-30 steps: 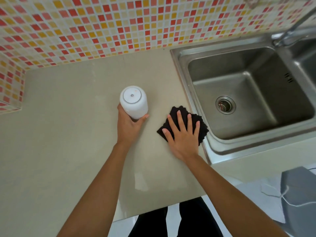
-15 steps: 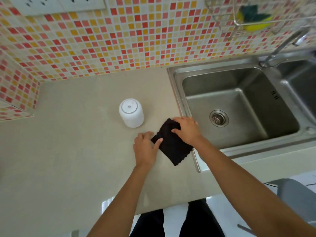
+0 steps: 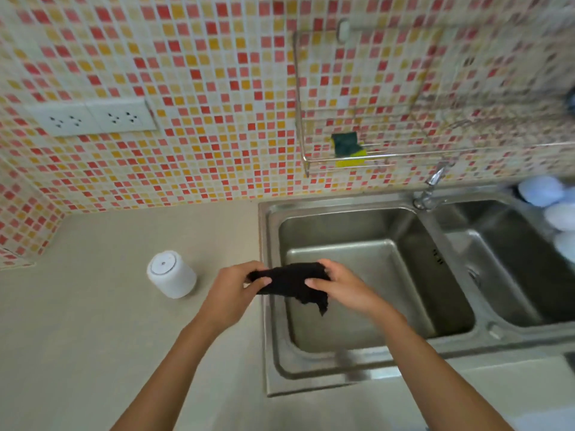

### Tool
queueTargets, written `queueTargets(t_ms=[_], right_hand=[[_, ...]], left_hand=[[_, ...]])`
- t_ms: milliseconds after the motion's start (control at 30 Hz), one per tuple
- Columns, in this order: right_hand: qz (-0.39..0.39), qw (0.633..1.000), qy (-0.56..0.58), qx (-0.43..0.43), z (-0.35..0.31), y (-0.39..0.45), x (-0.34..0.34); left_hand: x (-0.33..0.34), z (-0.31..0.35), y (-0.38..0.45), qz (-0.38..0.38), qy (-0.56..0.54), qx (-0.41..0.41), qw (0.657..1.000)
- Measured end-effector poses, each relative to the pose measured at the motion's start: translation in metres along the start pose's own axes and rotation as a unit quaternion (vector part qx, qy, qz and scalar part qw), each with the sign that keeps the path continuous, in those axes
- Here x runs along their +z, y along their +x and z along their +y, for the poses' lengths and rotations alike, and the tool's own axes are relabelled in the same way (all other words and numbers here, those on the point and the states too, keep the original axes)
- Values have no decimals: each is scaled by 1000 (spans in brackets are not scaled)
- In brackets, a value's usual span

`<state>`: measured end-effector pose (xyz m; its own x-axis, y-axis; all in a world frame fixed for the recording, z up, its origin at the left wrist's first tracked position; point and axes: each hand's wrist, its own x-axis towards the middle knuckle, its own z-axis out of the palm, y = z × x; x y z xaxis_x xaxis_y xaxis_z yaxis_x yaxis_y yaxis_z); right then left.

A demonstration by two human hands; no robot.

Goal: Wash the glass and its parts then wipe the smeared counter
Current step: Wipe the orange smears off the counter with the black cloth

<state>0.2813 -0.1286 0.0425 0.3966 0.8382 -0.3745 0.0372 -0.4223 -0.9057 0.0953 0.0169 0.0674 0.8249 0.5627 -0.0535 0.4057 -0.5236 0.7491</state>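
Both hands hold a black cloth [image 3: 291,281] up in the air over the left rim of the steel sink [image 3: 367,359]. My left hand [image 3: 236,290] pinches its left end and my right hand [image 3: 339,286] grips its right end; a corner hangs down over the basin. A white cup [image 3: 171,273] stands upside down on the beige counter [image 3: 93,321], to the left of my left hand and apart from it.
A second basin [image 3: 510,259] lies to the right with a tap [image 3: 431,188] between the two. A wire rack [image 3: 373,157] on the tiled wall holds a green and yellow sponge [image 3: 347,147]. Pale round objects [image 3: 547,200] sit at the far right. Wall sockets [image 3: 93,118] are at upper left.
My left hand let go of the white cup and joined the right on the cloth. The cloth was lifted off the counter and carried over the sink. The camera tilted up.
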Motion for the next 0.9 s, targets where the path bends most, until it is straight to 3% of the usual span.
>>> queueTargets(t_ms=[200, 400, 600, 733, 900], right_hand=[[105, 983, 64, -134, -89, -61, -137], [208, 956, 68, -193, -146, -51, -237], [242, 960, 29, -140, -162, 17, -293], [246, 961, -85, -90, -164, 59, -305], [220, 950, -221, -18, -152, 99, -308]], left_hand=[[0, 141, 55, 65, -93, 100, 988], [10, 230, 142, 116, -120, 147, 975], [14, 248, 247, 124, -87, 87, 985], [26, 236, 293, 94, -50, 36, 994], [41, 218, 325, 75, 86, 18, 993]])
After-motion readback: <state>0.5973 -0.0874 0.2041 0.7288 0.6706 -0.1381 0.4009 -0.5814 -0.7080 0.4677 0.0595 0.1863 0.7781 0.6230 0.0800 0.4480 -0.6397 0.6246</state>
